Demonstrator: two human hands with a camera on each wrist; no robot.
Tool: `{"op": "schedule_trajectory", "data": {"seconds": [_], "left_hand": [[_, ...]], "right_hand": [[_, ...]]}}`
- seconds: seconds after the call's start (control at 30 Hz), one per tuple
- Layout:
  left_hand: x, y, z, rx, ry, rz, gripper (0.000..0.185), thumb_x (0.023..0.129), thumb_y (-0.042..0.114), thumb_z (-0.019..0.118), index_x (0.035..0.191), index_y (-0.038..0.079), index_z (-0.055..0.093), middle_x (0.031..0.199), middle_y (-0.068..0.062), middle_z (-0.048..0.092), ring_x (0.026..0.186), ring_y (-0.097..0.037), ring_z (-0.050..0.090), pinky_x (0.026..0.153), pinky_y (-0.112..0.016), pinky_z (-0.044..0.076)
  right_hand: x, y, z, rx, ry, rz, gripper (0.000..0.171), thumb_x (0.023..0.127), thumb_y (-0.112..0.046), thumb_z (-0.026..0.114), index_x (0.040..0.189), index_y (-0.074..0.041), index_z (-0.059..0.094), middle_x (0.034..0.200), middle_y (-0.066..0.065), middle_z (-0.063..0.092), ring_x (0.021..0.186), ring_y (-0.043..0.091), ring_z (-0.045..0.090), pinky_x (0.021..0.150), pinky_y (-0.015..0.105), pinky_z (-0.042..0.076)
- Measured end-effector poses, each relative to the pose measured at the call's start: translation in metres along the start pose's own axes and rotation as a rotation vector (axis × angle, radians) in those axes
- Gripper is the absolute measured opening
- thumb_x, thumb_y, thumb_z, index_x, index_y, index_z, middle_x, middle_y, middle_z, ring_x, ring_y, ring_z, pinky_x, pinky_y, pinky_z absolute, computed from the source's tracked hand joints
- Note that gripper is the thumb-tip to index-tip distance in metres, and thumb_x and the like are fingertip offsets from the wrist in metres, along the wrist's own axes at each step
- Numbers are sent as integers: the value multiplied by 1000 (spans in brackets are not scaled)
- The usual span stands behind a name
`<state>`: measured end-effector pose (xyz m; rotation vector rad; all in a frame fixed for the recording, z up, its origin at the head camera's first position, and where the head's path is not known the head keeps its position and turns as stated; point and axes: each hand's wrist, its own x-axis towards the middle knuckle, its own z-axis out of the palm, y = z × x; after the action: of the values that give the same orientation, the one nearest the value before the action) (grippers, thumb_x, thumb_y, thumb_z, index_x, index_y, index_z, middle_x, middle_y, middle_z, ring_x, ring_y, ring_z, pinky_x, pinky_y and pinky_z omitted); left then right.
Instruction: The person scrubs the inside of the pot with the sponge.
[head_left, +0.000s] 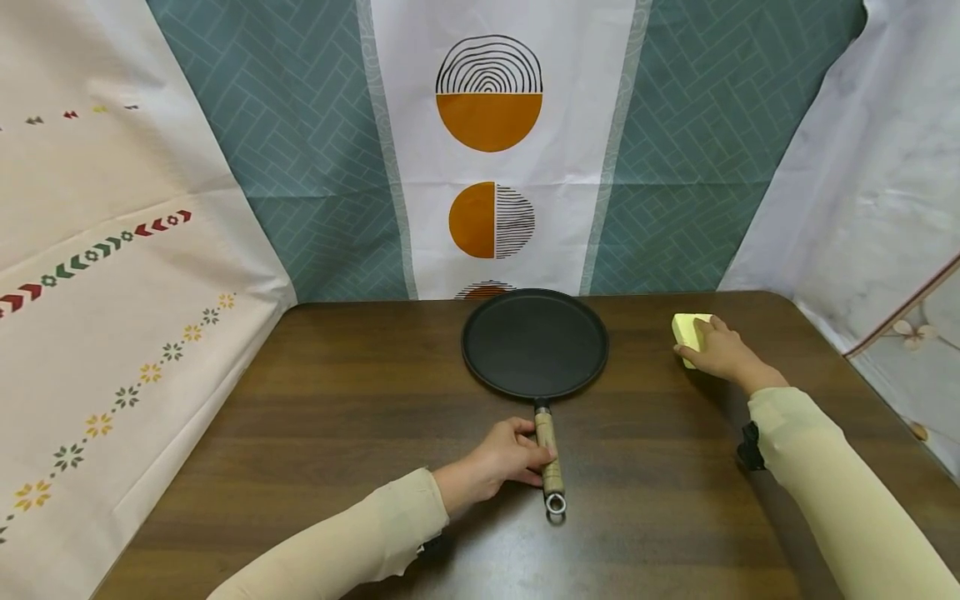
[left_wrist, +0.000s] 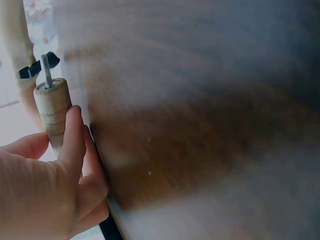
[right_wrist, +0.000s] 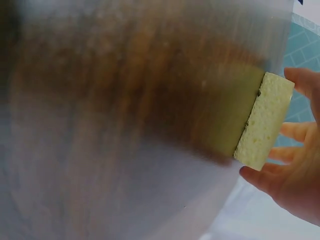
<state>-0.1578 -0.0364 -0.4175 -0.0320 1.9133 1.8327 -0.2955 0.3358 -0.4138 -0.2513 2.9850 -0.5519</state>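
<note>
A flat black round pan (head_left: 534, 342) lies on the dark wooden table (head_left: 337, 400), its wooden handle (head_left: 547, 454) pointing toward me. My left hand (head_left: 506, 457) grips that handle; in the left wrist view the handle (left_wrist: 52, 112) shows between thumb and fingers (left_wrist: 75, 145). A pale yellow sponge (head_left: 688, 330) lies near the table's far right. My right hand (head_left: 718, 350) holds it from the right side, fingers and thumb around it. In the right wrist view the sponge (right_wrist: 264, 120) sits on edge against the table, between my fingertips (right_wrist: 302, 80).
Patterned cloth backdrops (head_left: 495, 142) hang behind the table and along both sides. The table's right edge (head_left: 847, 358) runs close past the sponge. A metal ring (head_left: 555, 502) ends the pan handle.
</note>
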Motion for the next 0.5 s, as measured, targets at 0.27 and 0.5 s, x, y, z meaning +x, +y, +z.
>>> {"op": "schedule_trajectory", "data": {"seconds": [0.27,0.5], "left_hand": [[-1,-1,3,-5,3,-10,58,85,-7,68,132,-12,35,92,-18,62,74,-28,67,65,-41,61],[-2,-2,1,-23,-3,-12,52,86,-7,67,128,-11,37,93,-20,62,77,-32,67,65,-42,61]], "right_hand": [[1,-5,-1,-11,22,6,73,97,-28,52,135,26,21,136,53,12,115,74,23,93,76,32],[3,-11,-2,10,45,-10,70,96,-25,51,135,26,23,137,53,13,117,73,22,95,75,31]]}}
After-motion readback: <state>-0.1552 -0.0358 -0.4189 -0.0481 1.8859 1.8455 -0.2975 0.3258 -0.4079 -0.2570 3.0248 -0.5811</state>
